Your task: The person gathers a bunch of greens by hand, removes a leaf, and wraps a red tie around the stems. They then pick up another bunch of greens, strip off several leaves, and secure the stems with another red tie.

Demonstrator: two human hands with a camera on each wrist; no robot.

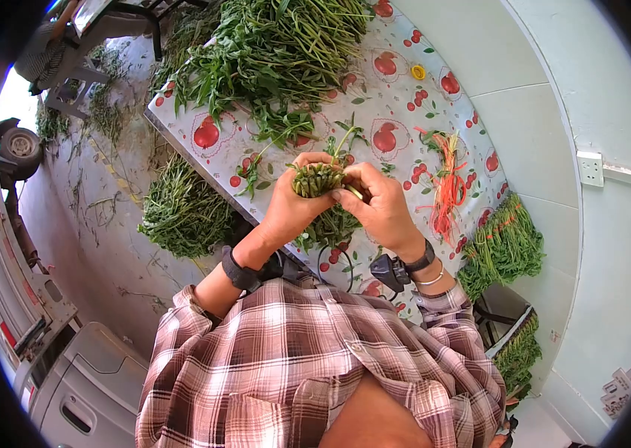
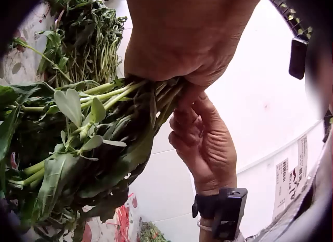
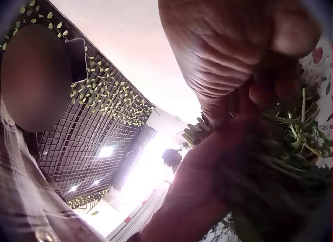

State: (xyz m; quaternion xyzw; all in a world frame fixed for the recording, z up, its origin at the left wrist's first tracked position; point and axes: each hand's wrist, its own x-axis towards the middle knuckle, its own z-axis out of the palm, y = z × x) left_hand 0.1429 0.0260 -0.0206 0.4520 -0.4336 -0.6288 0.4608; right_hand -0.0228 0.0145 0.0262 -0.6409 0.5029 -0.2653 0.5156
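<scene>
My left hand (image 1: 294, 205) grips a bunch of leafy green stems (image 1: 315, 180), its fingers and thumb wrapped round it with the cut ends facing up. In the left wrist view the leaves (image 2: 78, 148) spread out below that hand (image 2: 182, 39). Close against the bunch's side, my right hand (image 1: 381, 209) has its fingers curled and pinches a pale stem end (image 1: 353, 193). Seen from the right wrist, the right hand (image 3: 223, 49) partly hides the cut ends (image 3: 196, 131), and both hands meet at the bunch.
A large pile of loose greens (image 1: 278, 67) covers the far part of the patterned table (image 1: 375, 97). Orange-red strings (image 1: 448, 190) lie to the right, beyond a stack of tied bunches (image 1: 502, 243). More greens (image 1: 185, 209) lie left of the table, low down. A wall (image 1: 532, 112) borders the right.
</scene>
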